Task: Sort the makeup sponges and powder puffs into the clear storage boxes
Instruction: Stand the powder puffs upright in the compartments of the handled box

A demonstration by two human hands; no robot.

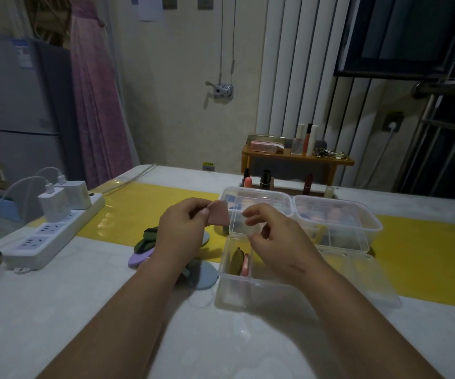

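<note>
Two hands are held above the white table (84, 310), near the middle of the view. A pink sponge (219, 214) is pinched between the thumb and forefinger of the left hand (185, 231). It is seen at that hand's 1 o'clock, lifted clear of the table and just at the 9 o'clock side of the boxes. The right hand (272, 242) is raised over the near clear box (222, 285). Its fingers are curled, with thumb and forefinger apart, and whether a clear plastic edge is pinched between them cannot be told.

In the near clear box, an olive round puff (237, 259) and a pink puff (246, 265) are stood on edge in the compartment at 9 o'clock. At 12 o'clock from this box a far-left clear box (253, 192) is set, and at 2 o'clock a far-right clear box (368, 222). Both are touching side by side, and coloured sponges are dimly seen through their walls.

Beneath the left wrist, loose puffs are left on the table: a dark green puff (147, 239) at 9 o'clock of the hand, a lilac puff (139, 258) at 8 o'clock, and a blue-grey round puff (207, 277) at 5 o'clock. A yellow strip (144, 209) is laid across the table under the boxes.

At 9 o'clock of the view a white power strip (43, 236) is placed, with two chargers (57, 203) plugged in. At 1 o'clock, beyond the table, a wooden shelf (297, 157) is loaded with cosmetics.
</note>
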